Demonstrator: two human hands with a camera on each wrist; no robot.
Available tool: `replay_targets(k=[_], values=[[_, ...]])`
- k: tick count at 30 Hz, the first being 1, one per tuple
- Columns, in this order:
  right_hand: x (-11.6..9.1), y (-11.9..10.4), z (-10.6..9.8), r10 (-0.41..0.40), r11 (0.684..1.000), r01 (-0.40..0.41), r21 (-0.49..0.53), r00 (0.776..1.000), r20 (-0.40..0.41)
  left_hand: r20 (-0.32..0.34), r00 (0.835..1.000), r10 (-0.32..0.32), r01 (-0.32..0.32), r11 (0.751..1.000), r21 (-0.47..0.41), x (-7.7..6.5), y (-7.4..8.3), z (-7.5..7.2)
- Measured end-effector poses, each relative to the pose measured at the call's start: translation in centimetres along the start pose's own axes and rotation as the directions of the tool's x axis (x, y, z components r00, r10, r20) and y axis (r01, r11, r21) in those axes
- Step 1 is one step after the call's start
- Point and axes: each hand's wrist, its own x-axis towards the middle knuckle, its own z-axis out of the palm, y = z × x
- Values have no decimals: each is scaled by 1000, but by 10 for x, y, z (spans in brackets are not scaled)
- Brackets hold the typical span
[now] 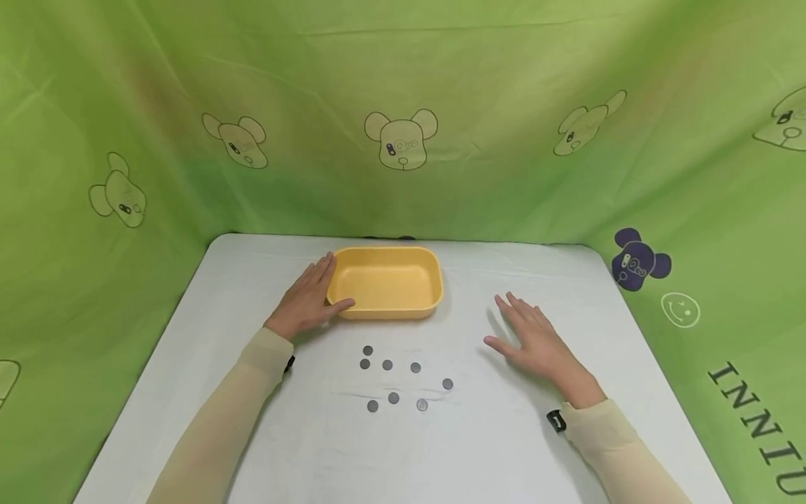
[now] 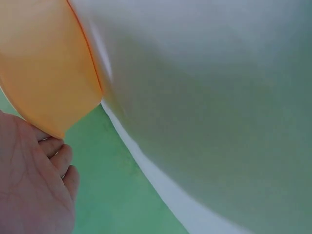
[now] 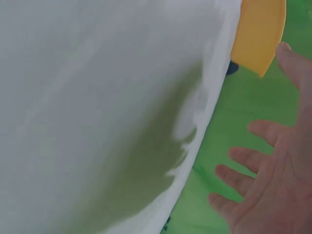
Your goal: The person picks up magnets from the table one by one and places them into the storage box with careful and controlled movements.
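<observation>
A yellow rectangular bin (image 1: 385,313) sits at the back of the table, upright and with nothing visible inside. My left hand (image 1: 305,297) rests against its left end, fingers straight along that side and thumb by the front left corner. In the left wrist view, fingertips of the left hand (image 2: 36,180) touch the bin's (image 2: 53,78) edge. To the right of the bin, apart from it, my right hand (image 1: 532,339) hovers with spread fingers and holds nothing. Several small grey coin-like discs (image 1: 387,365) lie scattered in front of the bin.
The table (image 1: 302,434) has a white cover with slight creases. Green curtains (image 1: 327,189) printed with bear heads surround its back and sides. Black bands (image 1: 557,421) show at the sleeve cuffs.
</observation>
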Motion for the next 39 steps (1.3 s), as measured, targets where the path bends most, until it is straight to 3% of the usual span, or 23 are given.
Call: replay_targets(k=[8, 22, 39], values=[[-5, -17, 3, -10, 1000, 9, 17, 999, 45, 10, 1000, 12, -12, 1000, 2, 7, 9, -2], [-16, -44, 12, -81, 996, 79, 48, 995, 52, -3, 998, 57, -57, 998, 6, 17, 19, 5], [-22, -71, 27, -246, 969, 241, 61, 967, 74, 10, 998, 67, -68, 998, 18, 23, 29, 11]])
